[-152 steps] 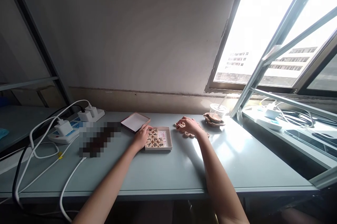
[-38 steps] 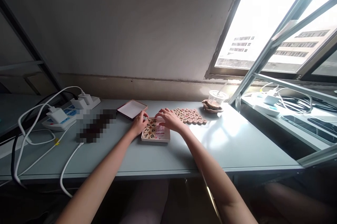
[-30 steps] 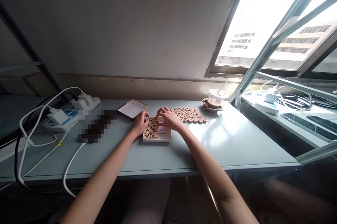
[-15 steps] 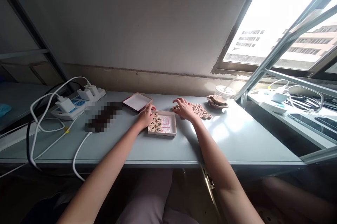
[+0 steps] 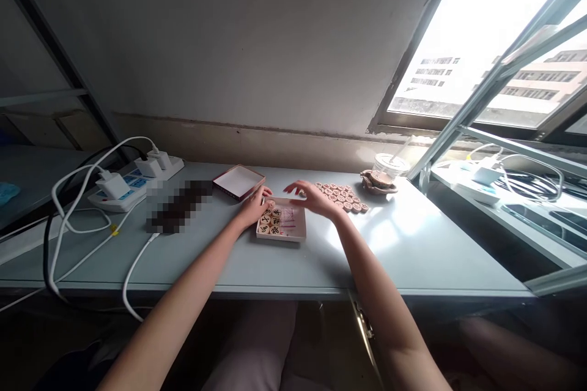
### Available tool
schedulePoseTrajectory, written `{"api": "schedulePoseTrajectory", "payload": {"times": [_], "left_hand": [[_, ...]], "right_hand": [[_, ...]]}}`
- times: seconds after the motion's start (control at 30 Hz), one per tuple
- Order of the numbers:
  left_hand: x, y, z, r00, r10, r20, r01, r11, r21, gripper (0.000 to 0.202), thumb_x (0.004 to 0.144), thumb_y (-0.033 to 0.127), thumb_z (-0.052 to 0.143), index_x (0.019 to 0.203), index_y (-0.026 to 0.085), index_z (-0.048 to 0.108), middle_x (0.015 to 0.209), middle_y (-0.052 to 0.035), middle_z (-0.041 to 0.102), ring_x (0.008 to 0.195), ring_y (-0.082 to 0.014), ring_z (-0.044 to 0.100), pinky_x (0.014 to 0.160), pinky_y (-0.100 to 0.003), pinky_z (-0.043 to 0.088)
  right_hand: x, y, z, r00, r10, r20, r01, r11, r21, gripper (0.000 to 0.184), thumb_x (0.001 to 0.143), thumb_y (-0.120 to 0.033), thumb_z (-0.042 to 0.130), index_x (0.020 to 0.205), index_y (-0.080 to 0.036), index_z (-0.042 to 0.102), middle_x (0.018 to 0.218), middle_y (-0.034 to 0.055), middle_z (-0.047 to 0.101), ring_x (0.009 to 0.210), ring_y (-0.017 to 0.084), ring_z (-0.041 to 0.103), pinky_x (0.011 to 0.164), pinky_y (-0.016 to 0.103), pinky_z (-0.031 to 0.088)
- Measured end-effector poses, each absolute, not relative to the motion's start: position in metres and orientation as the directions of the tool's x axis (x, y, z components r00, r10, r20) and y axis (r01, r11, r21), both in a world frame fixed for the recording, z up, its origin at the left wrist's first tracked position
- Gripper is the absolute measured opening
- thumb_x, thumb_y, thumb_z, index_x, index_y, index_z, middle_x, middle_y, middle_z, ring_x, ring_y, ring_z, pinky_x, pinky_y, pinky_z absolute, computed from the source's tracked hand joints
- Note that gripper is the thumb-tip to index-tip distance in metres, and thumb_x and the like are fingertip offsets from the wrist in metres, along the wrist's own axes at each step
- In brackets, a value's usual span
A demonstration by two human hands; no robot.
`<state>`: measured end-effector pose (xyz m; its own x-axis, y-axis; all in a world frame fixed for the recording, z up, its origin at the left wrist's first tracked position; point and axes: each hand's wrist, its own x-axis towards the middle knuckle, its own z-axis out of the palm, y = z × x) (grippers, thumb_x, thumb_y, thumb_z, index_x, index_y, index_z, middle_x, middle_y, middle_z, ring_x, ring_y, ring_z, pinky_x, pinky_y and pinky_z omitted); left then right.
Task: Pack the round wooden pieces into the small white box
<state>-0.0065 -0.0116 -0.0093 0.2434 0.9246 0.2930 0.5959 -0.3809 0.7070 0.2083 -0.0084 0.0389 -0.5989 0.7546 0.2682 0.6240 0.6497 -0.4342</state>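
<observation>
A shallow white box (image 5: 293, 238) holds several round wooden xiangqi pieces (image 5: 270, 220) in its left part; its right part shows a bottom with pink lines. My left hand (image 5: 253, 208) grips the box at its back left corner, the fingertips beside a tilted piece (image 5: 269, 203). Over the box's back right corner hovers my right hand (image 5: 314, 198), its fingers stretched and apart. More xiangqi pieces (image 5: 346, 196) lie in close rows on the table just right of that hand, which partly hides some.
A box lid (image 5: 239, 181) lies inside-up behind my left hand. A plastic cup (image 5: 389, 167) stands on a brown carved holder (image 5: 378, 184) at the back right. Power strips (image 5: 123, 193), white cables (image 5: 57, 226) and a pixelated dark thing (image 5: 181, 206) occupy the left.
My right hand has moved left from the rows of pieces to the box's back right corner, uncovering more pieces. A piece in the box by my left fingertips now looks tilted.
</observation>
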Motion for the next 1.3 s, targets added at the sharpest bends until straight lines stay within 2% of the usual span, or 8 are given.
{"api": "schedulePoseTrajectory", "payload": {"times": [0.1,0.27,0.5,0.63,0.77,0.93,1.1,1.3], "left_hand": [[-0.005,-0.011,-0.011,0.224,0.924,0.310,0.584,-0.382,0.716,0.024,0.077,0.018,0.049,0.101,0.020,0.046,0.100,-0.0049,0.057,0.096,-0.0177,0.056,0.085,-0.032,0.045],[-0.005,-0.010,-0.011,0.245,0.928,0.281,0.592,-0.373,0.715,0.024,0.080,0.017,0.043,0.103,0.021,0.047,0.102,-0.0053,0.059,0.093,-0.0181,0.058,0.083,-0.033,0.046],[-0.011,-0.007,-0.005,0.325,0.906,0.270,0.574,-0.416,0.706,0.014,0.081,0.020,0.044,0.091,0.021,0.054,0.098,-0.0040,0.061,0.091,-0.0185,0.058,0.080,-0.031,0.046],[-0.010,-0.007,-0.004,0.252,0.907,0.336,0.622,-0.418,0.662,0.013,0.082,0.021,0.045,0.087,0.019,0.057,0.102,-0.0066,0.056,0.090,-0.0188,0.057,0.083,-0.033,0.045],[-0.013,-0.002,-0.006,0.253,0.906,0.340,0.624,-0.421,0.658,0.013,0.082,0.024,0.046,0.086,0.020,0.058,0.101,-0.0065,0.055,0.090,-0.0192,0.058,0.083,-0.033,0.045],[-0.014,0.003,-0.006,0.241,0.909,0.340,0.628,-0.413,0.659,0.028,0.090,0.033,0.034,0.082,0.020,0.057,0.097,-0.0059,0.059,0.101,-0.0205,0.055,0.090,-0.032,0.042],[-0.009,0.001,-0.005,0.326,0.873,0.364,0.639,-0.487,0.596,0.030,0.089,0.037,0.036,0.079,0.020,0.057,0.090,-0.0045,0.061,0.105,-0.0208,0.053,0.093,-0.032,0.039],[-0.008,0.005,-0.005,0.276,0.901,0.334,0.652,-0.431,0.624,0.022,0.088,0.034,0.039,0.092,0.019,0.056,0.100,-0.0035,0.061,0.103,-0.0187,0.054,0.092,-0.030,0.040]], "right_hand": [[0.186,-0.023,0.041,-0.724,0.673,0.152,0.606,0.726,-0.325,0.032,0.078,-0.022,0.060,0.110,-0.023,0.057,0.105,0.0054,0.062,0.087,0.017,0.058,0.074,0.027,0.043],[0.169,-0.033,0.036,-0.691,0.695,0.196,0.693,0.715,-0.092,0.025,0.082,-0.029,0.059,0.106,-0.022,0.059,0.107,0.0076,0.061,0.097,0.022,0.055,0.079,0.033,0.039],[0.209,-0.017,0.055,-0.454,0.829,0.328,0.815,0.535,-0.224,0.022,0.084,-0.040,0.053,0.098,-0.024,0.060,0.101,0.0053,0.060,0.098,0.021,0.051,0.082,0.034,0.036],[0.238,-0.012,0.055,-0.405,0.889,0.215,0.853,0.452,-0.262,0.018,0.084,-0.037,0.052,0.094,-0.024,0.060,0.093,0.0036,0.059,0.089,0.019,0.054,0.077,0.031,0.039],[0.244,-0.010,0.046,-0.439,0.886,0.153,0.858,0.463,-0.220,0.018,0.082,-0.031,0.054,0.098,-0.023,0.059,0.096,0.0047,0.058,0.087,0.019,0.054,0.076,0.030,0.041],[0.233,-0.010,0.043,-0.402,0.884,0.240,0.890,0.439,-0.126,0.043,0.078,-0.023,0.057,0.120,-0.021,0.046,0.110,0.0094,0.054,0.095,0.022,0.052,0.077,0.033,0.040],[0.227,-0.009,0.044,-0.427,0.882,0.198,0.885,0.452,-0.108,0.018,0.080,-0.020,0.054,0.097,-0.022,0.061,0.095,0.0073,0.060,0.092,0.023,0.052,0.077,0.032,0.038],[0.211,-0.014,0.050,-0.478,0.832,0.280,0.769,0.551,-0.325,0.046,0.075,-0.004,0.043,0.115,-0.025,0.053,0.097,0.0027,0.060,0.087,0.018,0.052,0.072,0.028,0.040]]}}
